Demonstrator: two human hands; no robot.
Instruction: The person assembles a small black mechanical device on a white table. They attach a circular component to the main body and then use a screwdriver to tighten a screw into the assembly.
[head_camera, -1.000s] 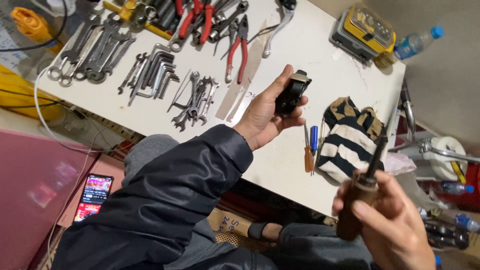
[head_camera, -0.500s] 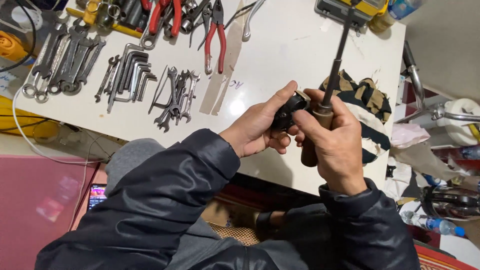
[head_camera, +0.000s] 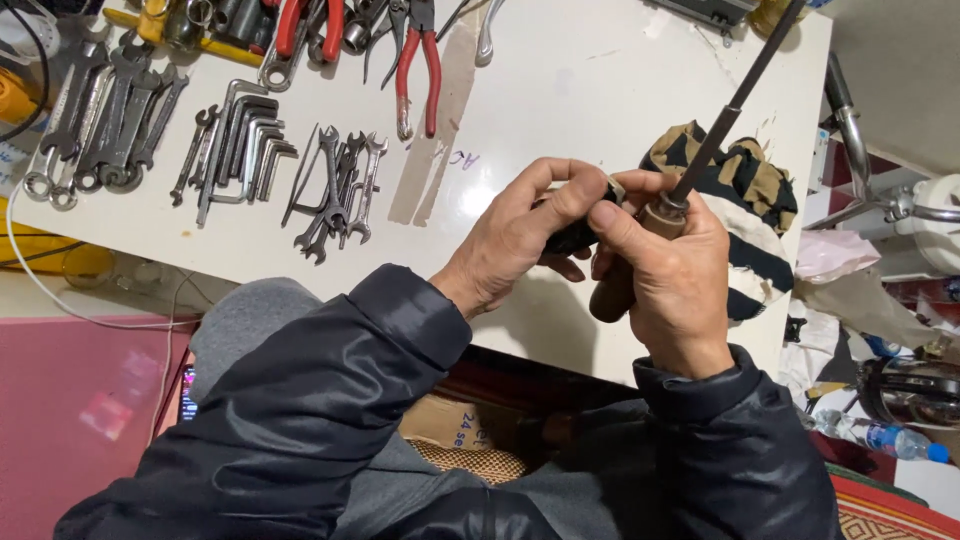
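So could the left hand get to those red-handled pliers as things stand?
Probably not right away: the left hand is wrapped around a small black part. The white table between it and the red-handled pliers looks bare, though.

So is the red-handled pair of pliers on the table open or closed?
Open: the red-handled pliers lie flat on the white table with the two handles spread apart.

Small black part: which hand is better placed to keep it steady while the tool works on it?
Left. The left hand already pinches the small black part, while the right hand grips the wooden-handled tool.
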